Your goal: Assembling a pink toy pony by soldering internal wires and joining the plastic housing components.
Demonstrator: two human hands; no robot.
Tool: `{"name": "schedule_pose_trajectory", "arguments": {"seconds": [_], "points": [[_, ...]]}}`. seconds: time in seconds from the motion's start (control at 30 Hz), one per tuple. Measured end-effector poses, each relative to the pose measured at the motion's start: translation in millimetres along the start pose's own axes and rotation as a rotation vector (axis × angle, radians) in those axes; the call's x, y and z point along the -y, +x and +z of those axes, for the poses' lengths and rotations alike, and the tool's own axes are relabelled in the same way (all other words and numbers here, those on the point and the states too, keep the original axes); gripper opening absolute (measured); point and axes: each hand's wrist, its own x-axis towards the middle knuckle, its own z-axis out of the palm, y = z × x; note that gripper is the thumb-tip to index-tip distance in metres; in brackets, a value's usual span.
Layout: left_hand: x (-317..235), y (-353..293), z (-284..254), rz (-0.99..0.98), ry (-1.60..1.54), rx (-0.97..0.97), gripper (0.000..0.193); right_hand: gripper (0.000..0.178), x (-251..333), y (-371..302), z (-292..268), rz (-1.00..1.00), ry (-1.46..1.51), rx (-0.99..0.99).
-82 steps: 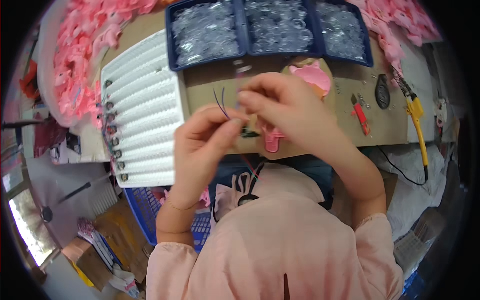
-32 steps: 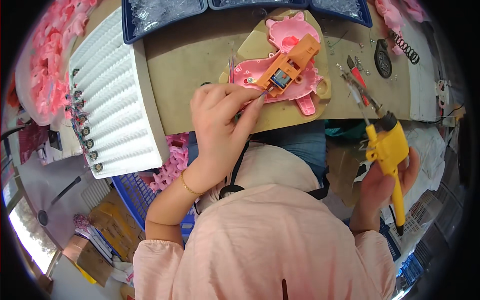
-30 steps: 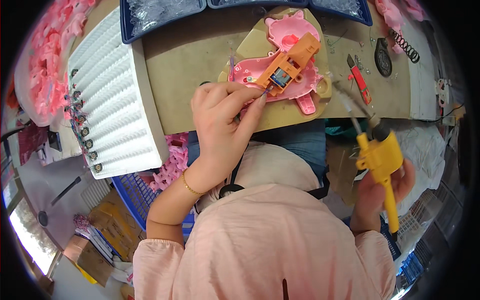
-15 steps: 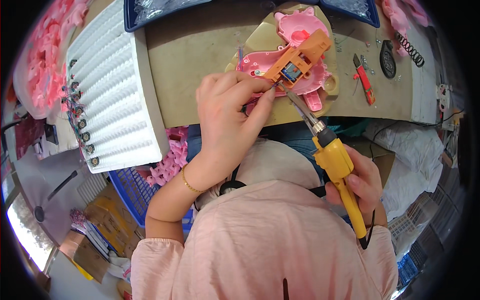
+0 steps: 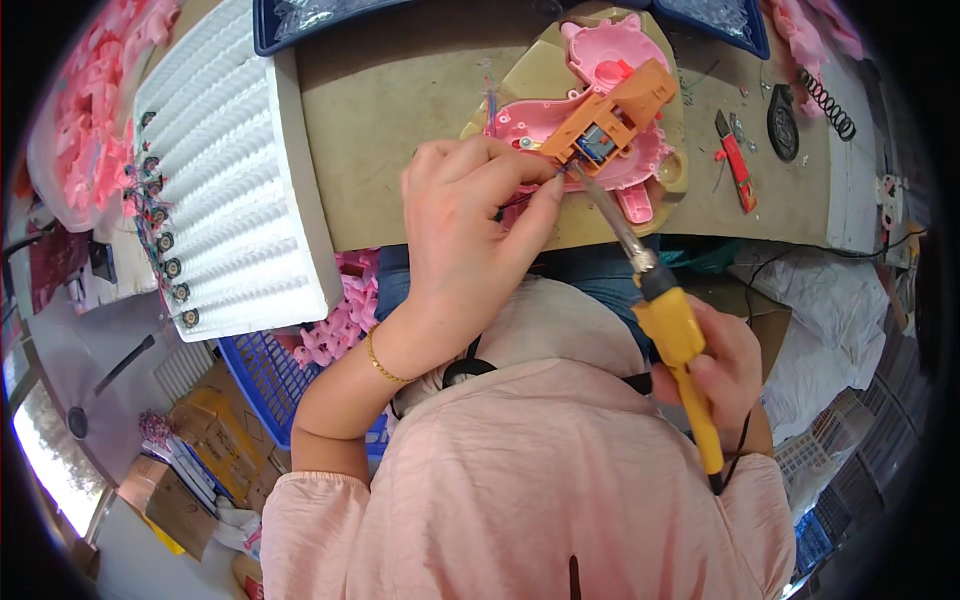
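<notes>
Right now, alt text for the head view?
A person's right hand holds a yellow-handled soldering iron, its tip close to thin dark wires pinched by the left hand, beside an orange plastic housing lying on a hollow pink plastic shell. A ribbed white foam tray is farther left; a red utility knife lies right.

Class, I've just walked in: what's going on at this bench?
A person works over an open pink shell with an orange housing in it. The left hand pinches thin wire at the housing's edge. The right hand holds a yellow soldering iron, tip close to the wire; contact is too small to tell.
</notes>
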Motion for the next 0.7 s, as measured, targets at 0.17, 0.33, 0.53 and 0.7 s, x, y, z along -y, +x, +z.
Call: {"name": "schedule_pose_trajectory", "arguments": {"seconds": [0.17,0.33,0.53,0.7], "points": [[2.0,-1.9,-0.7,0.000,0.006,-0.019,0.005,0.053,-2.7,-15.8,-5.1,0.133,0.277,-0.145],[-0.9,1.9,-0.7,0.078,0.055,-0.035,0.007,0.054,-34.4,-18.2,10.9,-0.394,-0.381,-0.559],[-4.8,-2.9,-8.1,0.209,0.102,-0.173,0.013,0.065,-26.9,-34.6,6.5,-0.117,0.441,-0.528],[-13.1,14.4,-14.4,0.041,-0.119,-0.018,0.008,0.055,-27.0,-27.4,-1.6,-0.338,0.094,-0.531]]}}
